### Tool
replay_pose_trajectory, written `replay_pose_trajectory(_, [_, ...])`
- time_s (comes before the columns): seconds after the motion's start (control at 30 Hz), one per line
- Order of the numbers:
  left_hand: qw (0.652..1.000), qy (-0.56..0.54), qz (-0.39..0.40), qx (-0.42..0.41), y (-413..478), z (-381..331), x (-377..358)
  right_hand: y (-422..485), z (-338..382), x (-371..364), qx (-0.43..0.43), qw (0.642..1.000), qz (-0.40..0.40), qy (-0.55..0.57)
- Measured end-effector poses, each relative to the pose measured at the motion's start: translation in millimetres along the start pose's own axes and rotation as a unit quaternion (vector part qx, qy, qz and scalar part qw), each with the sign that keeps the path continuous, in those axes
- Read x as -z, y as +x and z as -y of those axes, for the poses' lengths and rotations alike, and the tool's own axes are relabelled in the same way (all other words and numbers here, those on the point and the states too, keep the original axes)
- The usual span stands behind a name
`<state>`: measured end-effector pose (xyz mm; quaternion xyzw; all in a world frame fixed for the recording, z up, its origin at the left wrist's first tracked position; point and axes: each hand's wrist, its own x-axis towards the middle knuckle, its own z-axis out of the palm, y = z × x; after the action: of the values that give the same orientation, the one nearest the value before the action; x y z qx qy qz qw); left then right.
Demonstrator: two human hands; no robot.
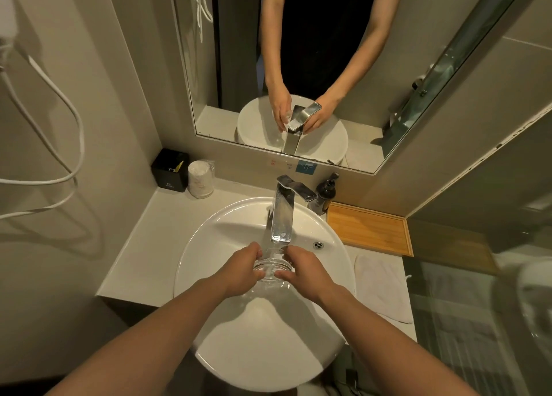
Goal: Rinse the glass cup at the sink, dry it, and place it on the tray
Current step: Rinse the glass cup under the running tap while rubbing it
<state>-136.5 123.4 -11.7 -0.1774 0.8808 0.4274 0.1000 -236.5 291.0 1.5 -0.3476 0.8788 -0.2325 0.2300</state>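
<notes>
A clear glass cup [271, 268] is held over the white round sink [215, 345], right under the spout of the chrome faucet [282, 213]. My left hand [240, 271] grips the cup's left side and my right hand [304, 271] grips its right side, fingers curled on the rim. Water seems to run from the spout into the cup. The wooden tray [369, 229] lies on the counter to the right of the sink, with nothing on it. A white towel [380, 286] lies flat just in front of the tray.
A dark pump bottle [325, 194] stands behind the faucet by the tray. At the back left stand a black box [170, 170] and wrapped paper cups [200, 179]. A mirror [298, 67] hangs above. White cables [50, 144] dangle on the left wall.
</notes>
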Motion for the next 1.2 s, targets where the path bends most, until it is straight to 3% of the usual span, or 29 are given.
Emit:
replay_pose_trajectory(0.17, [0.997,0.071,-0.016,-0.02,3,-5,-3,1,4,-2,0.006,0.999,0.006,-0.039])
replay_pose_trajectory(0.37, [1.0,-0.001,-0.024,0.014,4,2,-7,-2,-5,-4,-0.049,0.998,-0.004,0.042])
replay_pose_trajectory(0.7, [0.999,0.035,-0.024,-0.013,8,-6,-4,2,-5,-1,-0.032,0.999,0.001,0.024])
replay_pose_trajectory(0.87, [0.999,-0.045,-0.028,0.004,4,1,-6,0,-12,-3,-0.051,0.997,0.002,0.051])
replay_pose_trajectory(1.03, [1.0,-0.008,-0.014,-0.025,7,-8,-1,1,-4,-1,-0.014,1.0,0.015,0.015])
replay_pose_trajectory(1.2, [0.999,-0.035,-0.032,0.016,9,-8,-2,1,-9,0,-0.064,0.995,-0.01,0.081])
